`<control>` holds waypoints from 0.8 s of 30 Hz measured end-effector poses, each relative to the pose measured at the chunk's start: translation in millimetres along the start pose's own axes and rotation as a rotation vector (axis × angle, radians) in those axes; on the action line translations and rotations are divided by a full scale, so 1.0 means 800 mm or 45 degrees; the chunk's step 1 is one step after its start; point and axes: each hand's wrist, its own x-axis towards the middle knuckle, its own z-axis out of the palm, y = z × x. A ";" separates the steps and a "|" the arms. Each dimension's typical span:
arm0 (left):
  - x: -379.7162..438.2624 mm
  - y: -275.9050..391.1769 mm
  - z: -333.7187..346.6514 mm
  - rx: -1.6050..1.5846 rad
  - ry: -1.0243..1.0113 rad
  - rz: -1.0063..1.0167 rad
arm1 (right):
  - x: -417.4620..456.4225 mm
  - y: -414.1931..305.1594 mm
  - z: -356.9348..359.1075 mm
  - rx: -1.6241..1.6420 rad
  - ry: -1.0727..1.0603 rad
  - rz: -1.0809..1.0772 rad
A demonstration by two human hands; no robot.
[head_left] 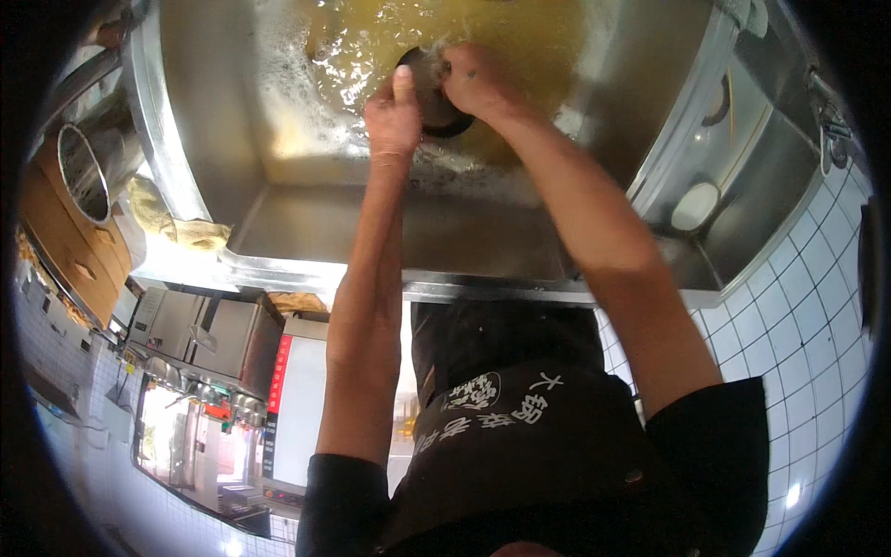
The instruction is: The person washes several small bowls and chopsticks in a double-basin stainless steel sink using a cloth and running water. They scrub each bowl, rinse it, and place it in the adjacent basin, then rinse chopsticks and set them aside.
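Note:
My left hand (394, 118) grips the near-left rim of a dark round bowl or dish (435, 104), with the thumb lying over its edge. Against the dish's far-right side is my right hand (473, 80), fingers curled and blurred. Something pale and wispy shows by those fingers; whether it is a scrubber or splashing suds I cannot tell. Both hands are over cloudy yellowish water (536, 42) with white foam, inside a large stainless steel sink (418, 223). The dish is tilted, and its lower side is at or near the water.
To the right, a second steel basin holds a white dish (696, 207), with metal tap fittings (832, 132) beyond. On the left are a cylindrical metal pot (83, 174), a wooden board (73, 244) and a crumpled yellowish cloth (198, 233). The sink's front rim (487, 291) runs before my apron.

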 end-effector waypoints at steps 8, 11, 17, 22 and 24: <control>0.003 0.020 -0.023 0.039 -0.062 -0.129 | -0.007 -0.013 -0.019 -0.067 -0.245 0.045; 0.008 0.033 0.003 0.133 0.116 -0.244 | -0.002 -0.060 -0.003 0.109 0.175 0.177; 0.005 0.012 -0.034 -0.115 0.010 -0.242 | -0.007 -0.013 -0.031 -0.168 -0.160 0.284; 0.010 0.018 -0.048 -0.330 0.092 -0.390 | 0.012 0.010 -0.058 0.007 0.284 0.314; 0.012 0.014 -0.053 -0.333 0.122 -0.361 | -0.006 -0.019 -0.071 0.234 0.316 0.169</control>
